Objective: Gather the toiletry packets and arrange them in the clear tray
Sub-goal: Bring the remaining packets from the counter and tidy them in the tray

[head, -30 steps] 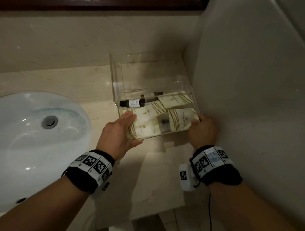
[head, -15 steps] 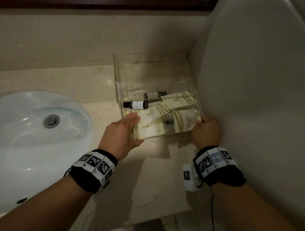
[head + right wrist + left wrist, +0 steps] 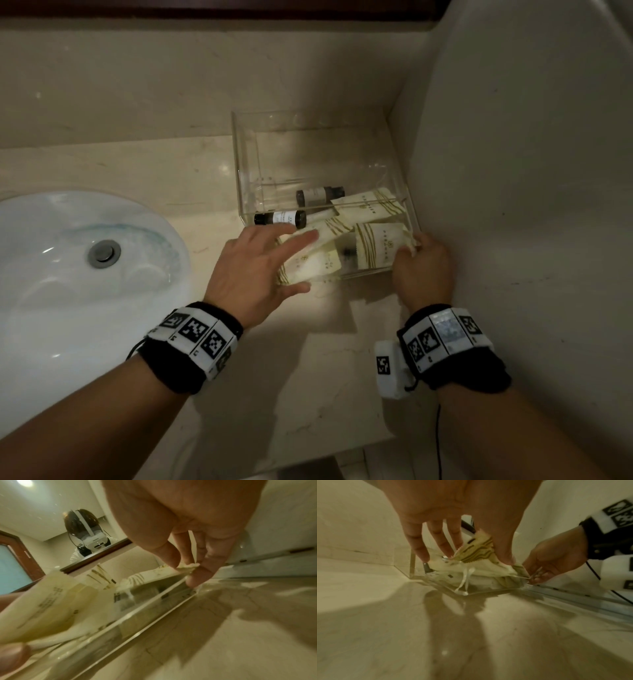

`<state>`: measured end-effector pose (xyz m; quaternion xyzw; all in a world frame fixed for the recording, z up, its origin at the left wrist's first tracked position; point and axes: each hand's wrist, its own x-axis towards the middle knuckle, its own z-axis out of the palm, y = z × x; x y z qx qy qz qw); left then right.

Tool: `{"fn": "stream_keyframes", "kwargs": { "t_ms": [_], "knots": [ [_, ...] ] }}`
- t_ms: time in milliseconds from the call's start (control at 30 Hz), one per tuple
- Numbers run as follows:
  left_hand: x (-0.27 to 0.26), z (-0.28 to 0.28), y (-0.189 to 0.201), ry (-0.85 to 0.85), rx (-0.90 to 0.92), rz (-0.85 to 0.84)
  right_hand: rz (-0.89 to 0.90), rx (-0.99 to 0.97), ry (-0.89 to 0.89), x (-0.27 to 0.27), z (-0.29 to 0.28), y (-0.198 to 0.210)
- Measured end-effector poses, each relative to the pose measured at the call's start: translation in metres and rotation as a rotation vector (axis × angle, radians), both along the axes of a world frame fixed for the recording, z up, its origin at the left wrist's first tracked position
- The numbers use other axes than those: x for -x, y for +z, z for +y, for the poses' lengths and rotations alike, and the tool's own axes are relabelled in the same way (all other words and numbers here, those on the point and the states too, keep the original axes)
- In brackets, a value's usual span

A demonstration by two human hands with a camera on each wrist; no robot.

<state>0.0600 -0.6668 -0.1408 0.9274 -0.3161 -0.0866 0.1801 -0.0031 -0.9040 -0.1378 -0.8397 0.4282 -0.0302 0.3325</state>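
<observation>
The clear tray [image 3: 239, 171] stands on the counter in the corner by the wall. Several cream packets with olive stripes [image 3: 376, 246] lie in its front half, and two small dark-capped bottles [image 3: 279, 217] lie behind them. My left hand [image 3: 298, 262] is at the front left corner with fingers spread over the pile, pinching one packet [image 3: 311, 267] between thumb and fingers. The left wrist view shows that striped packet [image 3: 479, 547] held up. My right hand [image 3: 409, 248] pinches a packet's crumpled edge [image 3: 187, 565] at the tray's front right corner.
A white basin [image 3: 68, 274] with a metal drain [image 3: 104, 253] is set in the counter to the left. A pale wall [image 3: 513, 205] runs close along the tray's right side. The counter's front edge [image 3: 308, 459] is just below my wrists. A mirror shows in the right wrist view.
My left hand has lifted off the pile, spread its fingers and taken a front packet between thumb and fingers. My right hand stays at the front right corner.
</observation>
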Motion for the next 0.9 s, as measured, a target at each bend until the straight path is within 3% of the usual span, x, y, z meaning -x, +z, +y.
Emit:
{"fn": "stream_keyframes", "kwargs": {
  "t_ms": [167, 600, 900],
  "knots": [
    [0.000, -0.004, 0.000, -0.083, -0.128, -0.101, 0.052, 0.028, 0.052, 0.002, 0.002, 0.004],
    [-0.007, -0.021, -0.001, -0.067, -0.161, -0.038, 0.043, 0.059, 0.079, 0.007, 0.003, 0.006],
    [-0.009, -0.016, 0.001, -0.077, -0.177, -0.121, -0.139, 0.120, 0.252, 0.008, 0.015, 0.014]
  ]
}}
